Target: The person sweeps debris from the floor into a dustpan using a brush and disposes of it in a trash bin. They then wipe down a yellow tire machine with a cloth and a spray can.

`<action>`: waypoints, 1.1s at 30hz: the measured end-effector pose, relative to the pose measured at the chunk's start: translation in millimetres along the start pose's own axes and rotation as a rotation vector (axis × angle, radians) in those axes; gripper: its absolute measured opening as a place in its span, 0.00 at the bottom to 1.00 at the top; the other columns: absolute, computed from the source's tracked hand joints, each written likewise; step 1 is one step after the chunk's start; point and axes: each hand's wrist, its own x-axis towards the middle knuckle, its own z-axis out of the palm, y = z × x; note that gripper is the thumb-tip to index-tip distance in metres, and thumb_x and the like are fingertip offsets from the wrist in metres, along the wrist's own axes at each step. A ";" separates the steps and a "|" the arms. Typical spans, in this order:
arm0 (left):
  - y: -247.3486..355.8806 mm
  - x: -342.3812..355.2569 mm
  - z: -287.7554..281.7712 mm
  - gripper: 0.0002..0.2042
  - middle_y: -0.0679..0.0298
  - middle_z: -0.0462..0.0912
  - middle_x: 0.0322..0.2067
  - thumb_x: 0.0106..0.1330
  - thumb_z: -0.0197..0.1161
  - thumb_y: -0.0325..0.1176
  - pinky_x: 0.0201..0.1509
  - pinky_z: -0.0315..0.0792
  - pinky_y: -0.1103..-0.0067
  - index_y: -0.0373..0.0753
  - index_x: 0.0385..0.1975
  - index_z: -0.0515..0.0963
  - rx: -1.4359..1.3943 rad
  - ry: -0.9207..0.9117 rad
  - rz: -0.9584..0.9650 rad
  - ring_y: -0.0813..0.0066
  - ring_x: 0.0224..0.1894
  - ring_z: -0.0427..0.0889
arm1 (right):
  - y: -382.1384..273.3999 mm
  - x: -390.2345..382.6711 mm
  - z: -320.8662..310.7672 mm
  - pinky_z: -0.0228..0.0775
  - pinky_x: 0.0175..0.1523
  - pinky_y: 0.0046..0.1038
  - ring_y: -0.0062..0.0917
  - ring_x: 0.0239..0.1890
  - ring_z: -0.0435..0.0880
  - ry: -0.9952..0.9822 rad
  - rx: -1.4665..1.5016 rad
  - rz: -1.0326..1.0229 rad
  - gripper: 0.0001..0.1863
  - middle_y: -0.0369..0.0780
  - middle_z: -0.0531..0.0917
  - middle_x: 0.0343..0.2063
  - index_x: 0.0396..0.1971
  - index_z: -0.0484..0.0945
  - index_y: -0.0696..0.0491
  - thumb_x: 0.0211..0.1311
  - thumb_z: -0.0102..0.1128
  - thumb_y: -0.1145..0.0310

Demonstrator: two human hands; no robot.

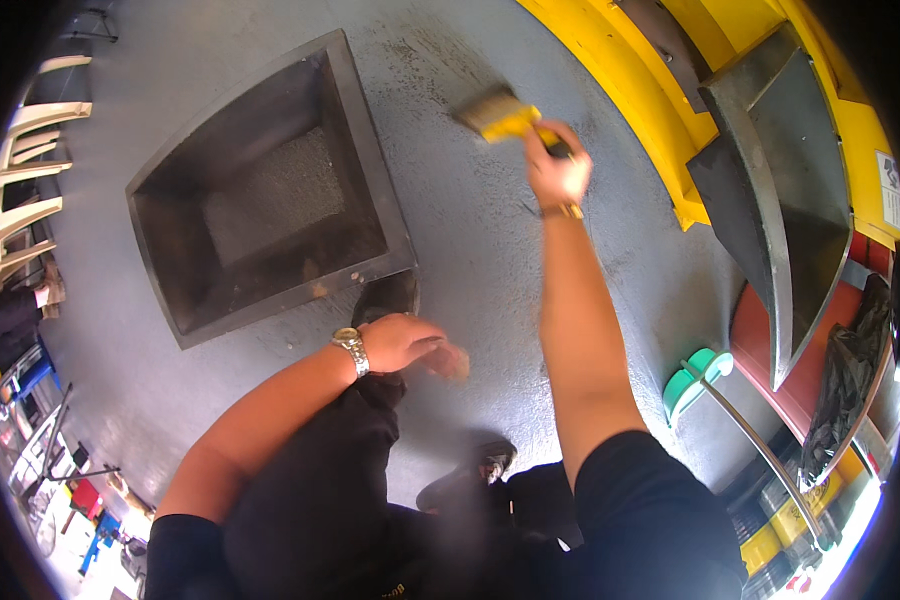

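My right hand (pixel 558 172) is stretched far forward and grips the handle of a yellow hand brush (pixel 498 116) whose bristles rest on the grey floor (pixel 490 260). A bracelet sits on that wrist. My left hand (pixel 408 343) rests on my raised knee in dark trousers (pixel 310 470), fingers loosely curled and blurred, holding nothing that I can see. It wears a metal wristwatch (pixel 351 349). My dark shoe (pixel 388 296) pokes out just beyond the left hand.
A square dark metal hopper-like tray (pixel 270 190) lies on the floor at left. A yellow machine frame (pixel 650 90) with dark steel plates (pixel 780 190) stands at right, with a green dustpan (pixel 692 380) and metal bar below. White plastic chairs (pixel 25 170) stack at far left.
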 end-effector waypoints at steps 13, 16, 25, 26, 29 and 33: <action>4.3 0.1 -1.7 0.11 0.56 0.84 0.43 0.68 0.60 0.35 0.52 0.75 0.66 0.40 0.47 0.80 -0.003 0.003 0.015 0.55 0.47 0.82 | -49.0 74.1 79.9 0.77 0.52 0.36 0.35 0.46 0.86 -0.091 -0.043 -0.215 0.23 0.45 0.86 0.41 0.47 0.79 0.52 0.54 0.71 0.57; -1.7 -2.4 3.7 0.11 0.56 0.85 0.42 0.68 0.60 0.35 0.50 0.76 0.67 0.41 0.47 0.80 0.010 -0.004 0.020 0.56 0.46 0.83 | -48.3 141.5 134.3 0.77 0.53 0.39 0.39 0.48 0.84 -0.312 -0.611 -0.292 0.23 0.43 0.85 0.44 0.54 0.78 0.39 0.60 0.60 0.50; 3.1 -1.9 -2.7 0.11 0.57 0.85 0.44 0.68 0.60 0.33 0.50 0.76 0.67 0.40 0.47 0.80 -0.005 -0.042 -0.012 0.56 0.45 0.83 | -7.9 123.4 56.3 0.78 0.50 0.38 0.38 0.45 0.85 -0.079 -0.708 -0.250 0.21 0.44 0.86 0.40 0.47 0.82 0.42 0.55 0.61 0.51; 5.4 -0.2 -3.7 0.11 0.57 0.85 0.43 0.68 0.60 0.34 0.50 0.76 0.67 0.40 0.47 0.80 -0.005 -0.050 -0.020 0.55 0.46 0.83 | 7.0 111.8 35.6 0.78 0.49 0.38 0.39 0.44 0.85 0.001 -0.656 -0.315 0.20 0.45 0.86 0.39 0.45 0.83 0.43 0.54 0.62 0.52; 4.3 0.4 -1.4 0.11 0.56 0.85 0.43 0.67 0.60 0.34 0.50 0.76 0.66 0.39 0.47 0.80 0.019 -0.044 -0.057 0.55 0.46 0.83 | 23.2 68.5 -16.4 0.78 0.48 0.38 0.41 0.40 0.86 0.145 -0.657 -0.367 0.18 0.47 0.86 0.37 0.41 0.84 0.49 0.51 0.64 0.57; 4.7 0.7 -3.4 0.11 0.55 0.85 0.42 0.67 0.60 0.34 0.50 0.76 0.66 0.39 0.46 0.80 0.010 -0.013 -0.008 0.54 0.44 0.83 | 14.7 15.3 -82.0 0.79 0.47 0.37 0.41 0.38 0.86 0.218 -0.666 -0.299 0.16 0.48 0.86 0.35 0.39 0.83 0.53 0.51 0.65 0.62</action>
